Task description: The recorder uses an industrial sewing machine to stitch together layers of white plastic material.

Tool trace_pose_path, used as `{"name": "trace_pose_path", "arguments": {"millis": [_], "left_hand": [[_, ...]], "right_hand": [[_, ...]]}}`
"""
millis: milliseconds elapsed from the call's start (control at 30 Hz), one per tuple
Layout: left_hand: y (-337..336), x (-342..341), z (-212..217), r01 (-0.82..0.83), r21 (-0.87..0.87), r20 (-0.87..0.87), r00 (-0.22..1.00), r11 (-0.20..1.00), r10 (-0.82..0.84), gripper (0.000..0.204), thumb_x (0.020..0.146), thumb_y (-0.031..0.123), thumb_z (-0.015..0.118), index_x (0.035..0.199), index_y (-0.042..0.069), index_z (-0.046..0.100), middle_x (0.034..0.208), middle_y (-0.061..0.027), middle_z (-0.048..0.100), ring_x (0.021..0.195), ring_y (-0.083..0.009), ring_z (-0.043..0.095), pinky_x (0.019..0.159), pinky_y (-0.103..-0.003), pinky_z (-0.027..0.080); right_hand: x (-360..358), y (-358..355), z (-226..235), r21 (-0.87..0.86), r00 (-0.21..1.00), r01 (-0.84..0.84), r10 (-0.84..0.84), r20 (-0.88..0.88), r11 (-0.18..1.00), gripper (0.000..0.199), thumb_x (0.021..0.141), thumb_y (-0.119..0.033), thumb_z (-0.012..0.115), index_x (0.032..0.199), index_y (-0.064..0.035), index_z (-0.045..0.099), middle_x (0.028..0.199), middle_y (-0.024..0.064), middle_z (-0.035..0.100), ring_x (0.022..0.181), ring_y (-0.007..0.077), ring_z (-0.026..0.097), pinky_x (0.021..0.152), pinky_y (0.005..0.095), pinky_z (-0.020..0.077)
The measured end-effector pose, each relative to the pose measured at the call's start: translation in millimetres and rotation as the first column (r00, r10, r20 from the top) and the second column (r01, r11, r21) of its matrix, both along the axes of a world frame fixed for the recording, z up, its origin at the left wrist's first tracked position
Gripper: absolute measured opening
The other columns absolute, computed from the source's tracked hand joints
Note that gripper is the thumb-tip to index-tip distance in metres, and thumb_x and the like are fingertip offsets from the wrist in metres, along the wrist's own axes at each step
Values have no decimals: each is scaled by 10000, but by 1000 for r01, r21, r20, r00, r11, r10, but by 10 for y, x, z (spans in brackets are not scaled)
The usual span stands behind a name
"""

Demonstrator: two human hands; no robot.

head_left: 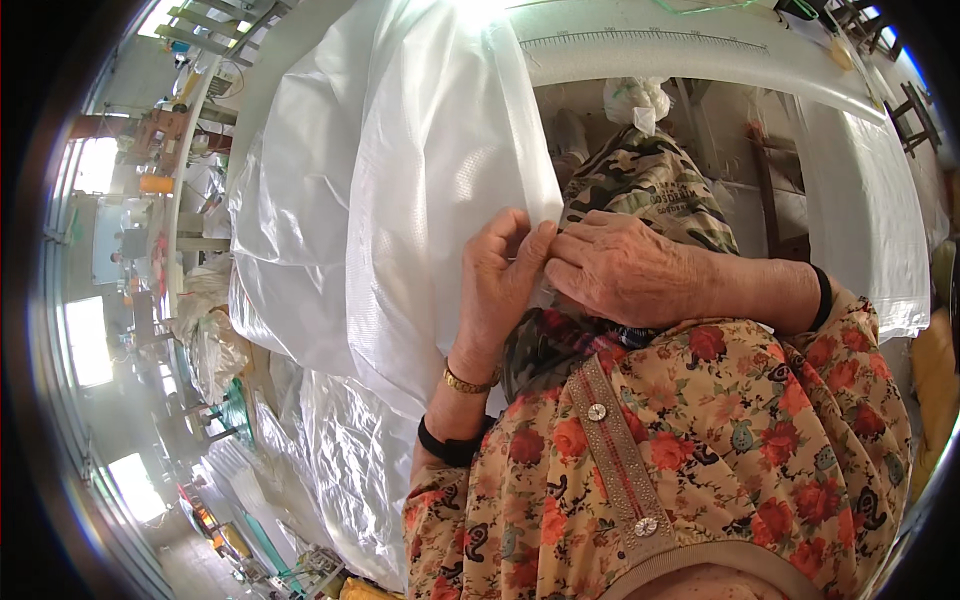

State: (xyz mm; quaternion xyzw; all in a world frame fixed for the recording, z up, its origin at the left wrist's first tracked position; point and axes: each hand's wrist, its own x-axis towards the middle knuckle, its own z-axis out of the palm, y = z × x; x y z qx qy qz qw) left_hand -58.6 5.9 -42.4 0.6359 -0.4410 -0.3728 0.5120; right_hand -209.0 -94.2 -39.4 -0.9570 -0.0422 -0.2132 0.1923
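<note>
Together, left hand [497, 290] and right hand [622, 268] pinch their fingertips closed on the edge of a large, translucent white woven plastic sheet [400, 190], which drapes in creased folds.

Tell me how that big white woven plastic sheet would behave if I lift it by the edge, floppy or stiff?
Probably floppy: the white woven sheet drapes in soft folds and creases. It looks thin and translucent with light shining through, so likely light for its size. Its glossy surface may be slippery, which fits the left hand and right hand pinching its edge between fingertips.
</note>
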Motion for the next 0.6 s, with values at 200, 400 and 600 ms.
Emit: {"name": "trace_pose_path", "arguments": {"millis": [200, 400, 600], "left_hand": [[229, 173, 119, -138, -13, 86, 987, 990, 139, 167, 923, 87, 600, 782, 14, 548, 649, 74, 423, 591, -9, 355, 484, -200, 279], [-52, 298, 1092, -110, -104, 388, 911, 989, 142, 72, 910, 41, 585, 876, -17, 611, 650, 47, 496, 591, -18, 406, 501, -202, 322], [-203, 203, 1345, 181, 65, 678, 714, 981, -177, 101, 899, 81, 568, 825, 12, 560, 612, -127, 518, 506, -225, 501, 511, -340, 402]], "right_hand": [[151, -443, -235, 682, 948, 275, -310, -74, 678, 195, 900, -199, 601, 995, -29, 595, 880, 125, 627, 772, 269, 608, 711, 360, 486], [1597, -604, -724, 688, 975, -124, -40, 217, 715, 337, 802, -215, 672, 1084, -35, 636, 977, 155, 673, 914, 256, 639, 810, 371, 497], [1965, -64, -169, 828, 814, -507, 449, 369, 238, 272, 811, -181, 664, 1033, -24, 667, 1006, 164, 677, 939, 222, 645, 806, 367, 506]]}}
